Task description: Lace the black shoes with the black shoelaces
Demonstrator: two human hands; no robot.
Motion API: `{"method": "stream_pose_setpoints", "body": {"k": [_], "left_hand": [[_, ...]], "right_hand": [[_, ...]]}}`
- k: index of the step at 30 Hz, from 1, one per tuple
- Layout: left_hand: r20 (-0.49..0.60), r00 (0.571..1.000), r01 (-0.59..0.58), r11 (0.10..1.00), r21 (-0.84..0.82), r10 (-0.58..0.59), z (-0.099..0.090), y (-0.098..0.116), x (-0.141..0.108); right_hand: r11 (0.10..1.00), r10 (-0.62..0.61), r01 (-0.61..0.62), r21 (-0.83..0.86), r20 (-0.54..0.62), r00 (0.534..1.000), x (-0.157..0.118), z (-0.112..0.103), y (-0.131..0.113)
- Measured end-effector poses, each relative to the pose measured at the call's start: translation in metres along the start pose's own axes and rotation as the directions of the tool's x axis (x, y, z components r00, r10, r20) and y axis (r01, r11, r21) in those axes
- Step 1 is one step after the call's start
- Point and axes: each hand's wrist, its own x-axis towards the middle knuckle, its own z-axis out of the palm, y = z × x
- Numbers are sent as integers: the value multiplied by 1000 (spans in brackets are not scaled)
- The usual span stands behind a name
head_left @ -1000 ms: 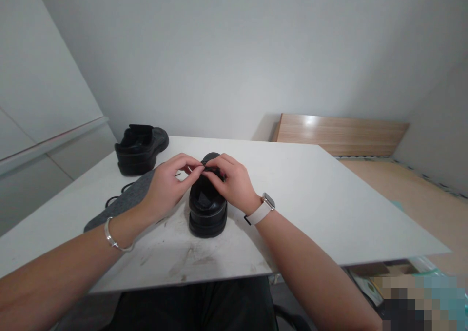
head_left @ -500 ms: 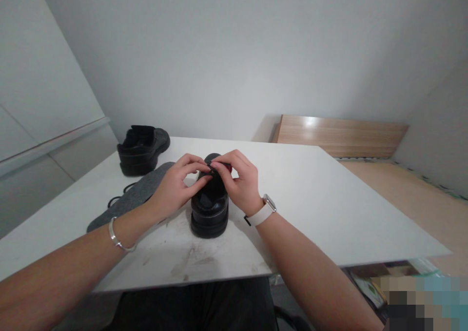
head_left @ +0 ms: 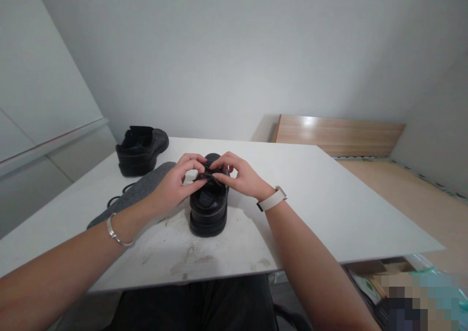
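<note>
A black shoe (head_left: 208, 216) stands upright on the white table, its heel towards me and its toe pointing away. My left hand (head_left: 177, 181) reaches in from the left, thumb and fingers pinched on a black shoelace (head_left: 209, 175) above the shoe's opening. From the right side, my right hand (head_left: 243, 176) pinches the same lacing, its thumb close to the left fingertips. Fingers partly cover the laces and the tongue, so the exact run of the lace is hidden.
A grey felt insole-shaped piece (head_left: 146, 189) lies left, partly behind my left arm, with thin black loops (head_left: 113, 200) beside it. A second black shoe (head_left: 137, 153) stands at the back left. The white table (head_left: 310, 209) has dirt smudges near its front edge; a wooden board (head_left: 340, 133) stands behind.
My right hand has shifted slightly right and its wrist has turned flatter. The fingertips have moved a little apart, showing more of the laces. My left hand stays nearly in place.
</note>
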Motion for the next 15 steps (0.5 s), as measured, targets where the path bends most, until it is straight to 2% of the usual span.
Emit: {"method": "stream_pose_setpoints", "body": {"k": [5, 9, 12, 15], "left_hand": [[2, 1000, 24, 995, -92, -24, 1, -6, 0], [-18, 998, 50, 986, -158, -54, -2, -2, 1], [-23, 999, 32, 978, -207, -37, -5, 3, 1], [-24, 1000, -10, 960, -280, 3, -7, 6, 2]], "right_hand": [[999, -34, 34, -2, 24, 999, -1, 0, 0], [975, 59, -65, 214, 33, 998, 0, 1, -3], [924, 134, -106, 368, -50, 990, 2, 0, -3], [914, 200, -115, 390, -185, 962, 4, -3, -2]]}}
